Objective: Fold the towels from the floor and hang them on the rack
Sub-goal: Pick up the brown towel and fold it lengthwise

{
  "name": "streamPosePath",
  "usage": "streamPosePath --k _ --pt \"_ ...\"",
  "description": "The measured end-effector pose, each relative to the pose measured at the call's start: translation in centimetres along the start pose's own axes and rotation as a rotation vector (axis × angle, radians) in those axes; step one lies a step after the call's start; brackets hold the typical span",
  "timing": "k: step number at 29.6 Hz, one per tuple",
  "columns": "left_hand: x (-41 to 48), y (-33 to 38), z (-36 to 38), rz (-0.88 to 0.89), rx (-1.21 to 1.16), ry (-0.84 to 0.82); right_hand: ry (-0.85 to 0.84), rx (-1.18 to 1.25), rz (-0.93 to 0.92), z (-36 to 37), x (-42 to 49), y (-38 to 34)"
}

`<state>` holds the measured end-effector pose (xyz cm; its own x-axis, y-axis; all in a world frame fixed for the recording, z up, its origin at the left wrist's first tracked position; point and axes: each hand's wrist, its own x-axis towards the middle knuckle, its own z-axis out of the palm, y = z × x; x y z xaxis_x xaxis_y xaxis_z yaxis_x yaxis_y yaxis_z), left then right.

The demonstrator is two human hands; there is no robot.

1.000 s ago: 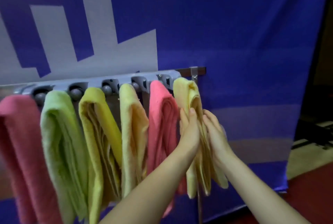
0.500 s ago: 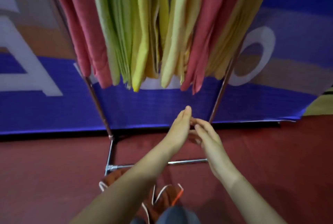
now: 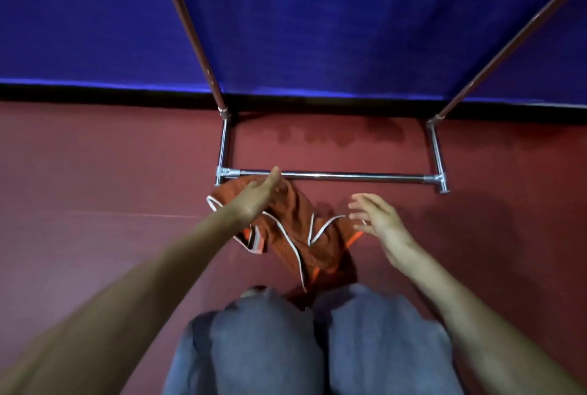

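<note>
Towel (image 3: 295, 235), orange, crumpled on floor (image 3: 95, 188) before rack base bar (image 3: 349, 176); left hand (image 3: 257, 201) flat over its 11 o'clock corner, perhaps touching; right hand (image 3: 378, 216) spread at 3 o'clock. Pinch two corners, lift, shake flat.

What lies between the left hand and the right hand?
In the head view, the crumpled orange towel fills most of the gap between the left hand and the right hand.

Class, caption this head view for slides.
Left hand and right hand, open, reach for the orange towel beside the rack.
</note>
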<state>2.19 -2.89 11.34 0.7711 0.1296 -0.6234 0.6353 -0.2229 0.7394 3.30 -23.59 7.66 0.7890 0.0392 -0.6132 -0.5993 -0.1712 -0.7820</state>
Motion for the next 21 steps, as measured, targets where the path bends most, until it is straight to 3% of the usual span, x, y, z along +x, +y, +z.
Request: streamPosePath --k 6,17,21 --pt "5.1 -7.3 1.7 -0.19 -0.024 -0.079 -0.008 -0.183 0.259 0.9 5.5 7.1" --pt "9.2 -17.5 5.5 -0.307 -0.016 -0.167 -0.561 -0.643 0.365 7.5 8.7 19.9" --pt "9.4 -19.1 5.2 -0.323 -0.015 -0.176 -0.572 -0.746 0.379 8.1 9.4 22.4"
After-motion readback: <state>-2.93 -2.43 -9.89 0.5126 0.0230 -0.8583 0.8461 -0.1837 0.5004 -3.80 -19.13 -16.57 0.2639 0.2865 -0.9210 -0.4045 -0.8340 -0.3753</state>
